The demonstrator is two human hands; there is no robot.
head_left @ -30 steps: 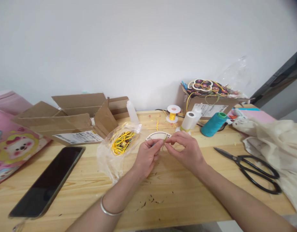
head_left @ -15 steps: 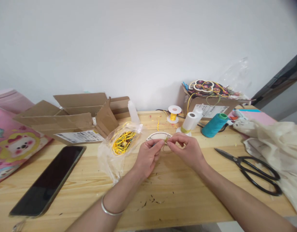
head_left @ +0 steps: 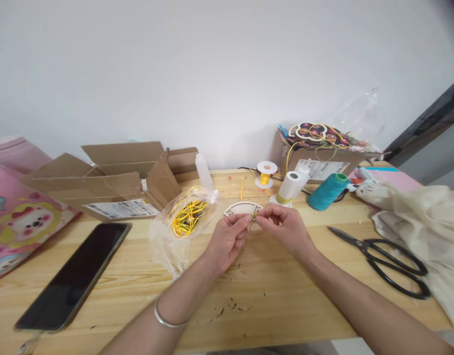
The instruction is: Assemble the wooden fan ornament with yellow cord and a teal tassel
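Note:
My left hand (head_left: 227,241) and my right hand (head_left: 286,229) meet above the middle of the wooden table (head_left: 145,291). Both pinch a thin olive-yellow cord (head_left: 253,218) between thumb and fingers, fingertips almost touching. A flat pale wooden fan-shaped piece (head_left: 241,207) lies just behind the fingertips. A silver bangle (head_left: 167,320) sits on my left wrist. Left of my left hand lies a clear plastic bag (head_left: 177,231) with a tangle of yellow cord (head_left: 186,217) in it.
Black scissors (head_left: 385,259) lie at the right beside pale fabric (head_left: 426,231). A dark phone (head_left: 75,276) rests at the left front. An open cardboard box (head_left: 112,182) stands behind it. A teal thread cone (head_left: 325,191), white roll (head_left: 289,186) and yellow spool (head_left: 265,173) stand at the back.
My fingertips have shifted slightly on the cord; the hands stay together in the same place. The view has tilted a little.

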